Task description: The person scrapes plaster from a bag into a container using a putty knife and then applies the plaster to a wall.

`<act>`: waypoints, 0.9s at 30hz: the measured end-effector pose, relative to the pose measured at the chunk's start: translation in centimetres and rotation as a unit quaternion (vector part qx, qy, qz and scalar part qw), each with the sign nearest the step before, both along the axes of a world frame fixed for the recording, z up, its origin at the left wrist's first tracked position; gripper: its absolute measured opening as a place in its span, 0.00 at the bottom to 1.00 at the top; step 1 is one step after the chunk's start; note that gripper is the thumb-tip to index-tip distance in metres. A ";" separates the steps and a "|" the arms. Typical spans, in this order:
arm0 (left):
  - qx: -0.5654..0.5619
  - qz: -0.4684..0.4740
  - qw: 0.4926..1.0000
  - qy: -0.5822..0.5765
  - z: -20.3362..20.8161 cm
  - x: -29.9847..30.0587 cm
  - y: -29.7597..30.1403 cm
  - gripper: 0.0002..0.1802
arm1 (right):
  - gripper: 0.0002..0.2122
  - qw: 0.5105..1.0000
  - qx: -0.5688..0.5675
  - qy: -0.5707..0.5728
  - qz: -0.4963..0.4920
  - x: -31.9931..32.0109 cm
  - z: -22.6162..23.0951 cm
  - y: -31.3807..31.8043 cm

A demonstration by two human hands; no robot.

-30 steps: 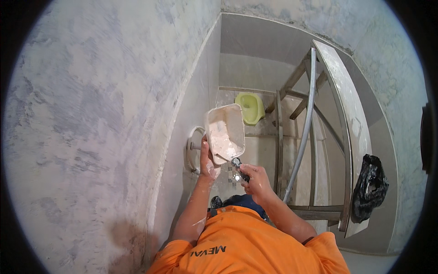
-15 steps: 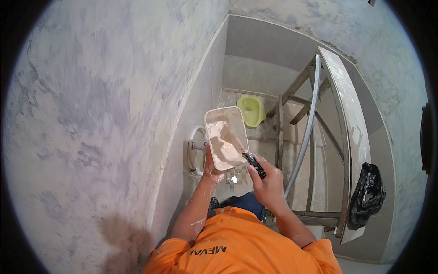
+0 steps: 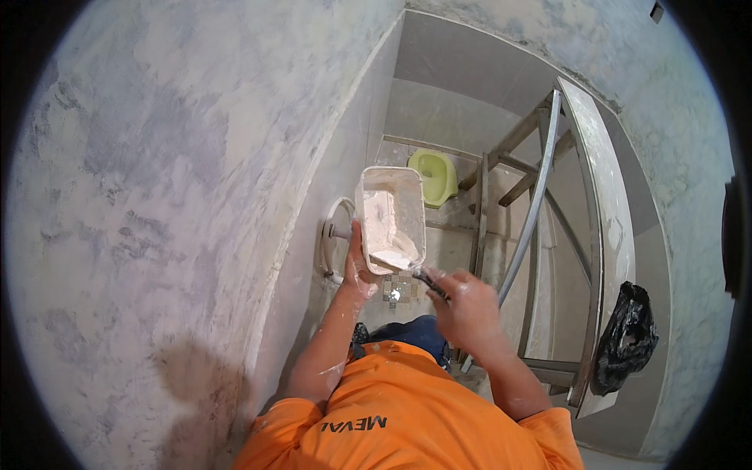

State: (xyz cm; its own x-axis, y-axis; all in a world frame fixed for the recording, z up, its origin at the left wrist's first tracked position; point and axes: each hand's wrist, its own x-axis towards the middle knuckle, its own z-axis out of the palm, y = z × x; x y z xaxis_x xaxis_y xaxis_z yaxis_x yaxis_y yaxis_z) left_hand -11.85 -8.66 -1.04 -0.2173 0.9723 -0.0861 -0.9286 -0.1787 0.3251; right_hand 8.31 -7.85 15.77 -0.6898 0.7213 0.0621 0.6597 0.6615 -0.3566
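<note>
My left hand (image 3: 359,265) grips the near left side of a whitish rectangular plastic tub (image 3: 410,205), holding it tilted so its inside shows. Creamy pinkish-white filler (image 3: 380,210) lies along the tub's bottom and clings to its walls. In my right hand (image 3: 468,309) is a putty knife (image 3: 430,283), its dark handle wrapped by my fingers. Its blade reaches over the tub's near end and carries filler; the blade's exact edge is hard to make out. Smears of filler mark both hands and my left forearm.
A wall (image 3: 172,204) with patchy filler rises close on the left. Below it, a white hose (image 3: 326,243) loops beside a pipe fitting. A squat toilet (image 3: 433,178) is beyond the tub. A wooden trestle with a plank (image 3: 607,188) and a black plastic bag (image 3: 627,341) stand at right.
The tub has turned slightly and tipped, showing more filler. My right hand has lowered a little, moved right, and rolled over, and the putty knife's blade now lies across the tub's near end.
</note>
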 end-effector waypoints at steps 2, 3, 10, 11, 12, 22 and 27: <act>-0.014 -0.008 1.000 -0.015 0.5 0.0 -0.3 0.44 | 0.14 0.999 0.002 0.046 -0.014 0.2 0.9 1.1; -0.027 -0.017 0.999 -0.029 0.6 -0.1 -0.3 0.44 | 0.15 0.995 0.006 0.092 -0.029 0.1 1.5 1.6; -0.029 -0.127 0.991 -0.012 -0.2 1.1 -0.1 0.42 | 0.17 0.978 -0.129 0.151 -0.058 2.0 2.4 3.4; -0.042 -0.149 0.988 -0.014 -0.3 1.4 0.1 0.41 | 0.17 0.979 -0.121 0.150 -0.069 2.7 2.6 3.7; -0.065 -0.158 0.985 -0.027 -0.4 1.9 0.6 0.39 | 0.17 0.962 -0.167 0.184 -0.117 3.4 2.8 4.1; -0.091 -0.293 0.950 0.058 2.3 9.5 6.7 0.38 | 0.14 0.972 -0.071 -0.035 -0.223 11.5 5.1 2.7; -0.060 -0.375 0.925 0.004 3.9 14.9 9.3 0.35 | 0.13 0.953 -0.041 -0.012 -0.300 15.3 7.2 0.8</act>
State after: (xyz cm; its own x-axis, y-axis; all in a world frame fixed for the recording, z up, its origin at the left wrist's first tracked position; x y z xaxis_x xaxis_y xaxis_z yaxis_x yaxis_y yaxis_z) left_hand 3.05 0.61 2.89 0.5138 0.8330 -0.2052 -0.7742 0.5533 0.3074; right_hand 23.66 -7.09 22.94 -0.1522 0.9881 -0.0225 0.9192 0.1331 -0.3707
